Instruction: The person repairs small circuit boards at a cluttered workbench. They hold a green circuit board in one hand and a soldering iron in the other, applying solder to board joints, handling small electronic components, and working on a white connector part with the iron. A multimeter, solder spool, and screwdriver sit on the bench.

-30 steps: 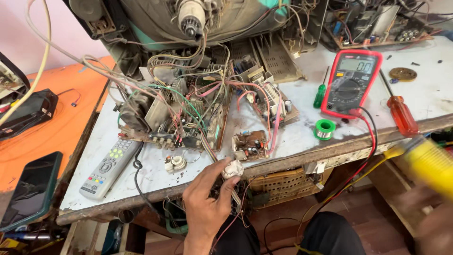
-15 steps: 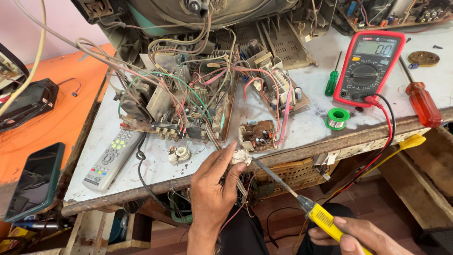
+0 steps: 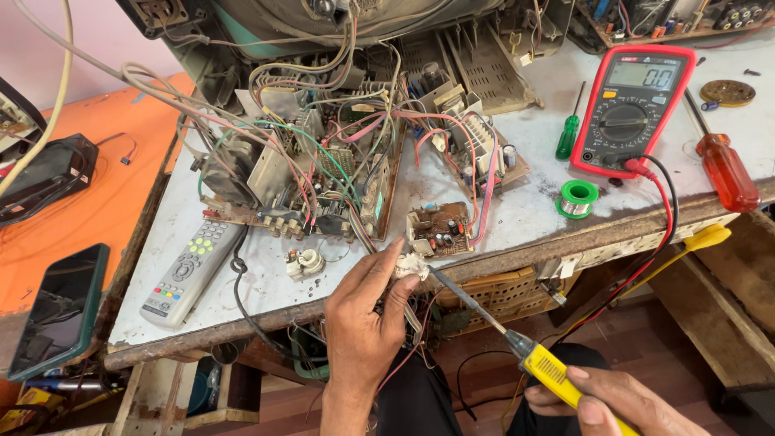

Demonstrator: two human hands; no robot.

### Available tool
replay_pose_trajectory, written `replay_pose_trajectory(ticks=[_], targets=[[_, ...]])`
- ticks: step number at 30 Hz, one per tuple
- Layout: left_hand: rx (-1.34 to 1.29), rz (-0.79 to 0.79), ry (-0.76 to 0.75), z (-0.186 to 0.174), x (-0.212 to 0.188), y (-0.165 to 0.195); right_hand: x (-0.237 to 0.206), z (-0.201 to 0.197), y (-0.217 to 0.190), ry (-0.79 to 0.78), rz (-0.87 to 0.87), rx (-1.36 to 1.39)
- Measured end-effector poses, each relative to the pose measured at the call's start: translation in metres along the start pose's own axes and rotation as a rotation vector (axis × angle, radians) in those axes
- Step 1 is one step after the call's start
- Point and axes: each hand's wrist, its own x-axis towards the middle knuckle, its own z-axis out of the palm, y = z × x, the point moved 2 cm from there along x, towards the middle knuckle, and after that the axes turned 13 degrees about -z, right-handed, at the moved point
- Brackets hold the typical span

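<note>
My left hand [image 3: 367, 315] pinches a small white connector [image 3: 410, 265] with wires hanging from it, just in front of the bench's front edge. My right hand [image 3: 622, 404], at the bottom right, grips the yellow handle of a soldering iron [image 3: 517, 343]. The iron's metal tip touches the connector from the right. Just behind the connector lies a small brown circuit board [image 3: 440, 228]. A big tangle of circuit boards and coloured wires [image 3: 323, 173] from an opened television fills the middle of the bench.
A red multimeter [image 3: 634, 101] with red and black leads, a green spool of solder [image 3: 578, 198], a green screwdriver [image 3: 567, 139] and an orange-handled screwdriver [image 3: 726, 171] sit at the right. A grey remote [image 3: 187, 270] lies left. A dark phone [image 3: 56, 308] rests on the orange table.
My right hand has brought the soldering iron in from the right, and its tip now meets the connector held in my left hand. The view has shifted slightly.
</note>
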Motion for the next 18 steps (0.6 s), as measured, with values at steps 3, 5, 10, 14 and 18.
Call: replay_pose_trajectory(ticks=[3,5,10,14,18], targets=[[-0.003,-0.009,-0.001,0.0,0.0,0.0,0.004,0.004,-0.007,0.031,-0.002,0.043],[0.0,-0.037,-0.007,0.001,0.0,0.0,0.006,0.006,-0.011,0.054,0.0,0.075],[0.007,-0.016,0.003,0.001,0.0,0.0,0.01,0.008,-0.014,0.07,-0.011,0.051],[0.018,-0.005,0.013,0.001,0.0,0.0,0.008,0.008,-0.011,0.059,-0.021,0.027],[0.014,0.0,0.014,0.002,0.0,0.0,0.004,0.007,-0.005,0.055,-0.037,0.008]])
